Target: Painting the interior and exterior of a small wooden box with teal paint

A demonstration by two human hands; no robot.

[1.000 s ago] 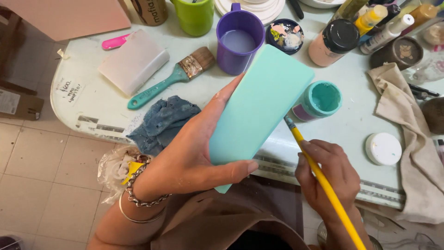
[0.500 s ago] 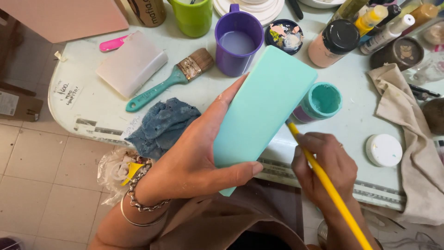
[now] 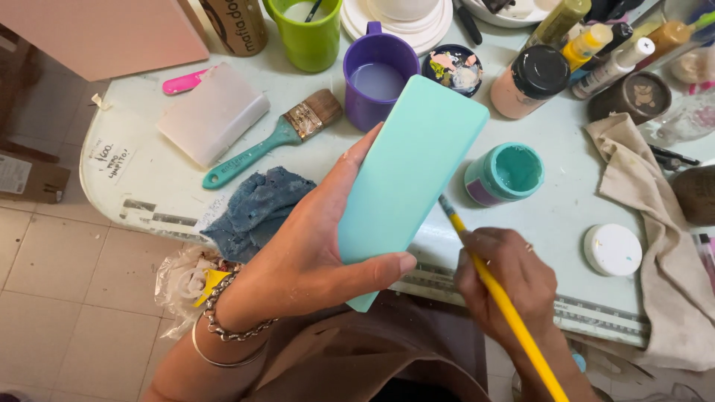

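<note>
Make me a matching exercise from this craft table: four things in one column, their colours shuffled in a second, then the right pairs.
1. mug
2. cup
3. open paint jar
4. thin brush handle

A. yellow
B. turquoise
C. purple
D. lime green

Pairs: 1-C, 2-D, 3-B, 4-A. The right hand grips the thin brush; the left hand holds the turquoise slab.

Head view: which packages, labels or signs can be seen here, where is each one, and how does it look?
Brown cylinder container, top edge left of the green cup: pale lettering.
White label, table's left corner: small, handwritten.
Cardboard box, floor at far left: brown with a white label.
Squeeze bottles, top right: yellow and white, dark caps.
</note>
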